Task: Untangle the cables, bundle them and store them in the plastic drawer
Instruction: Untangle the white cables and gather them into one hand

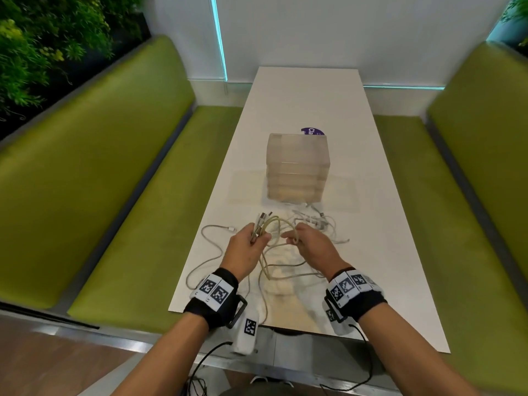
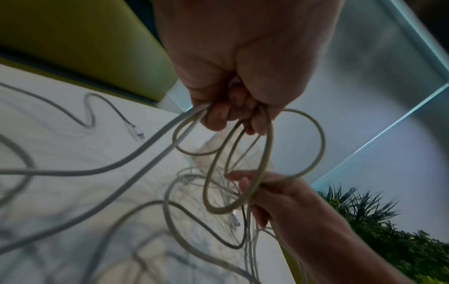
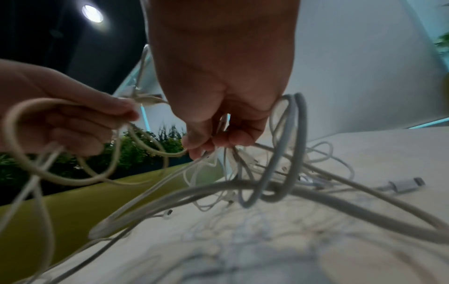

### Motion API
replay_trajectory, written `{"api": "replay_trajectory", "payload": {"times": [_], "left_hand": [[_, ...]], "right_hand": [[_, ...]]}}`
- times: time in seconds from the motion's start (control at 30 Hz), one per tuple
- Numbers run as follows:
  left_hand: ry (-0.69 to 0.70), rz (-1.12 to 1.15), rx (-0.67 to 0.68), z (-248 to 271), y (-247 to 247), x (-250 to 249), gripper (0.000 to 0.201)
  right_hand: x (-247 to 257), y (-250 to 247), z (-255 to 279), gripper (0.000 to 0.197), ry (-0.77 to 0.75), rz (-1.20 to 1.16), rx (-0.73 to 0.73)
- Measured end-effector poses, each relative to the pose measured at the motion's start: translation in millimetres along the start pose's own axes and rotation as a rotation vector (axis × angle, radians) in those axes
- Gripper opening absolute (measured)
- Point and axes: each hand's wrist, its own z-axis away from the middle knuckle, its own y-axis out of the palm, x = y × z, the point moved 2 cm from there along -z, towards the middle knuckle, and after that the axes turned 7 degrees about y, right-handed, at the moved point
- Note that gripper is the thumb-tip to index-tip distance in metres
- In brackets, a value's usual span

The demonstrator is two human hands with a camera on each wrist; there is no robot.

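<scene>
Both hands hold cable loops in front of plastic drawer [image 1: 298, 167]: left hand [image 1: 246, 248] grips yellowish cable [image 1: 274, 224]; right hand [image 1: 310, 244] pinches loop; white cables [image 1: 317, 220] still tangled on tabletop [image 1: 371, 224]; nothing bundled or stored.

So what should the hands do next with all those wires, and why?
Probably pull the two hands gently apart. The left hand grips a few yellowish loops, and the right hand pinches the same cable, which trails into the white tangle on the table. Drawing it out should free it for bundling.
</scene>
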Motion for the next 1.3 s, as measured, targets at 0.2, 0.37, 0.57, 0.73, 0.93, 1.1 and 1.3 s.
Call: {"api": "replay_trajectory", "payload": {"times": [0.2, 0.37, 0.57, 0.73, 0.93, 1.1, 1.3], "left_hand": [[-0.055, 0.02, 0.167, -7.3, 27.4, -10.0, 0.036], [-0.076, 0.103, 0.259, -6.6, 44.4, -16.0, 0.027], [-0.217, 0.315, 0.19, -4.5, 51.2, -17.9, 0.02], [-0.134, 0.177, 0.159, -10.5, 44.5, -11.0, 0.017], [-0.155, 0.278, -0.015, -18.6, 16.0, -15.1, 0.016], [-0.077, 0.217, 0.143, -14.5, -10.9, -17.6, 0.026], [-0.017, 0.073, 0.34, 4.3, -11.2, -13.9, 0.027]], "right_hand": [[7.9, 2.1, 5.8, 0.023, -0.016, 0.133, -0.055], [8.2, -1.7, 8.3, 0.036, 0.049, 0.007, -0.088], [1.4, -3.0, 7.3, 0.016, 0.026, 0.008, -0.088], [-3.8, -11.8, 5.5, 0.015, 0.03, -0.104, -0.19], [-9.6, -12.0, 6.9, 0.014, 0.084, -0.278, -0.141], [-22.7, -16.6, 12.9, 0.022, 0.026, -0.312, -0.148], [18.5, -35.9, 39.1, 0.075, -0.057, -0.554, 0.068]]}}
